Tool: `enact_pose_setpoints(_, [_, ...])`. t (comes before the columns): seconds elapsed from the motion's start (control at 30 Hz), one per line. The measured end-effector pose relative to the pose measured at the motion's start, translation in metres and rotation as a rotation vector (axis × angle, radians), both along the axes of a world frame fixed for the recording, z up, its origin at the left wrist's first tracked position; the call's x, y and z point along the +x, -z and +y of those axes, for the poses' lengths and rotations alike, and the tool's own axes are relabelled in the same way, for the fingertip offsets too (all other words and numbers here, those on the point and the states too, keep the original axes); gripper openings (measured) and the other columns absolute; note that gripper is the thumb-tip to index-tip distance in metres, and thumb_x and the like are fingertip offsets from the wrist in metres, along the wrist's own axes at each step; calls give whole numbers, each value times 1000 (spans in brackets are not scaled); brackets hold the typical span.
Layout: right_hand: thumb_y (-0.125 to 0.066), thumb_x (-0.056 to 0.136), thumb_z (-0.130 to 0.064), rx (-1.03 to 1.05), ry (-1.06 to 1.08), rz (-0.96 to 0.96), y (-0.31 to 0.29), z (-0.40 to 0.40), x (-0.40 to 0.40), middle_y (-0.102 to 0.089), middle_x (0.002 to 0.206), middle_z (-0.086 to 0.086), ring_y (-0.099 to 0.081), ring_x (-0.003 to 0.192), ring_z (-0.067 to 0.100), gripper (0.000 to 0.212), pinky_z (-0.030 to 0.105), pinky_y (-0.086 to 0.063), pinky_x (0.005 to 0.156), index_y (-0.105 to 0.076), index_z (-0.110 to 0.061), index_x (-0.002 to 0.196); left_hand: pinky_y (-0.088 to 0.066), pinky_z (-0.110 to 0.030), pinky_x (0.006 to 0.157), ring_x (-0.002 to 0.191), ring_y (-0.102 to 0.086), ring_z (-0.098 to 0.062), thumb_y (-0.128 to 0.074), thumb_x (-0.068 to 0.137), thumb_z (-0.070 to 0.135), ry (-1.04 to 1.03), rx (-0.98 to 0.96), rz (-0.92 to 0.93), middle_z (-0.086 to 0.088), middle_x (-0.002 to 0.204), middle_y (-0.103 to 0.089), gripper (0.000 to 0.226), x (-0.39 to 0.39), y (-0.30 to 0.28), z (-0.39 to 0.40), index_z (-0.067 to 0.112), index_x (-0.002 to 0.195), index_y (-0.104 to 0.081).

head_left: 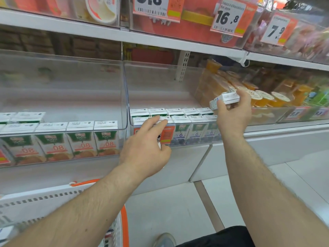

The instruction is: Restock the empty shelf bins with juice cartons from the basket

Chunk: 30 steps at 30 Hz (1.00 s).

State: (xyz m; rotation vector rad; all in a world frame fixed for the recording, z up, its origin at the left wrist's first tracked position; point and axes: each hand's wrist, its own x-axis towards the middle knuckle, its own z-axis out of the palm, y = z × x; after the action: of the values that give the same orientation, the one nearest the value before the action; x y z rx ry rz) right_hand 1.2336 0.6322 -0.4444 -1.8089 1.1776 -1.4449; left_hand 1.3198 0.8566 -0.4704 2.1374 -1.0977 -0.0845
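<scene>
Right hand (233, 113) gripped a carton (225, 99) at center-right; left hand (146, 148), fingers extended, steadied the front row (187, 120). Best lowered upright behind it.

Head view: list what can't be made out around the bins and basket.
- Basket: contents hidden by the left forearm and cut by the bottom edge.
- Carton in the right hand: print too blurred to read.
- Middle bin: price label partly hidden by the left hand.

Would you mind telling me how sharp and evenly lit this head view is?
Head view: bright, even store light; wide-angle bending of the shelf edge; price tags legible; the carton in the right hand slightly blurred; glare hazes the clear bin front.
</scene>
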Motion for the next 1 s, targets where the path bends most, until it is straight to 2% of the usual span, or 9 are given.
enact_pose_setpoints(0.1, [-69, 89, -28, -30, 13, 198, 2, -3, 1, -54, 132, -8, -51, 121, 13, 42, 28, -39, 103, -55, -26, 128, -35, -30, 105, 138, -33, -6, -55, 86, 26, -7, -8, -2, 23, 157, -19, 66, -1, 1, -2, 35, 148, -35])
enact_pose_setpoints(0.27, [-60, 94, -39, 9, 61, 464, -4, -6, 2, -51, 140, 0, -51, 124, 22, 42, 41, -39, 105, -57, -26, 134, -34, -27, 104, 137, -34, -5, -54, 87, 25, -8, -22, 2, 23, 156, -22, 63, -1, 0, -1, 35, 147, -37])
enact_pose_setpoints(0.53, [-54, 92, -37, 118, 108, 745, -7, -15, 7, -63, 126, 3, -52, 119, 26, 37, 41, -29, 102, -62, -27, 127, -32, -23, 103, 134, -36, -3, -55, 87, 23, -1, -36, 17, 21, 155, -27, 61, -1, -4, 0, 33, 145, -41])
enact_pose_setpoints(0.63, [-44, 90, -31, 156, 133, 884, -9, -13, 10, -67, 113, 5, -54, 112, 27, 34, 42, -29, 98, -68, -25, 114, -29, -20, 103, 137, -32, -2, -56, 87, 22, 14, -35, 25, 21, 155, -28, 60, 1, -5, 0, 33, 145, -42])
enact_pose_setpoints(0.73, [-34, 91, -32, 190, 125, 961, -8, -11, 12, -62, 125, 10, -45, 125, 30, 41, 45, -27, 102, -67, -19, 114, -24, -14, 101, 136, -33, 0, -58, 86, 19, 28, -88, 80, 19, 151, -35, 59, 2, -7, 1, 31, 142, -47])
enact_pose_setpoints(0.8, [-30, 95, -34, 170, 91, 911, -5, -8, 10, -56, 136, 10, -36, 135, 30, 47, 47, -23, 108, -66, -17, 120, -32, -17, 106, 130, -43, -2, -60, 85, 15, 30, -191, 202, 18, 141, -46, 56, 3, -9, 3, 31, 139, -52])
enact_pose_setpoints(0.87, [-34, 96, -30, 51, 71, 677, -2, 1, 4, -54, 141, 5, -37, 135, 27, 43, 46, -22, 110, -68, -17, 118, -47, -17, 94, 113, -56, 0, -61, 85, 11, 12, -293, 355, 21, 126, -54, 53, 2, -11, 9, 34, 132, -57])
enact_pose_setpoints(0.93, [-40, 94, -22, 4, 82, 317, -4, 17, -3, -63, 127, -2, -49, 123, 23, 36, 38, -31, 103, -72, -16, 109, -48, -10, 73, 91, -62, 4, -62, 86, 7, 7, -370, 526, 21, 111, -65, 42, 1, -15, 15, 32, 119, -65])
enact_pose_setpoints(1.0, [-45, 91, -16, 160, 76, -28, -13, 34, -7, -69, 105, -5, -59, 103, 18, 30, 33, -43, 91, -74, -17, 101, -46, -16, 61, 71, -62, -5, -62, 87, 7, -36, -467, 772, 12, 87, -72, 23, -2, -23, 20, 23, 102, -71])
